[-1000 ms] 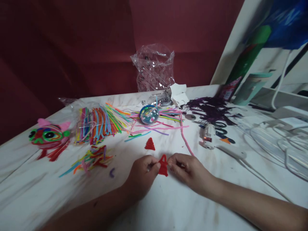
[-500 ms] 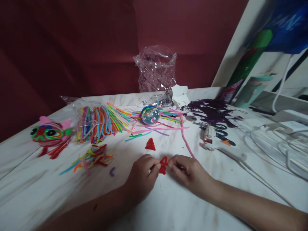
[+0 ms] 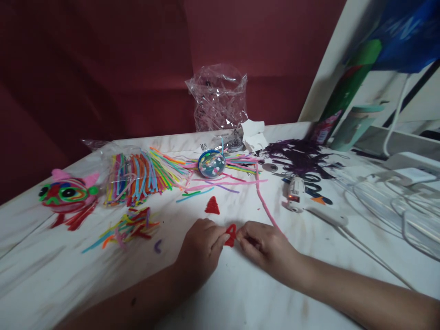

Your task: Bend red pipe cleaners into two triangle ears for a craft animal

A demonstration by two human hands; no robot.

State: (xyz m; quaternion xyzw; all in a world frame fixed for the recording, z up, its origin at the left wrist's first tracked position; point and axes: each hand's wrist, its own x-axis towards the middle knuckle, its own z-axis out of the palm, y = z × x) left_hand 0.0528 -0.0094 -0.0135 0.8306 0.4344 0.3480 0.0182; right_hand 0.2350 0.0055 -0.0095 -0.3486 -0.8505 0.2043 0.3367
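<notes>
Red triangle piece (image 3: 231, 234) sits between both hands: left hand (image 3: 201, 250) pinches it from 9 o'clock, right hand (image 3: 266, 245) from 3 o'clock; apex toward 12.

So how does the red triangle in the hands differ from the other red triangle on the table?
The held red triangle is pinched between the left hand and right hand; the loose red triangle lies untouched, farther back. The held one shows an open gap inside, while the loose one looks filled solid. Both are small, red and fuzzy, on the white table.
</notes>
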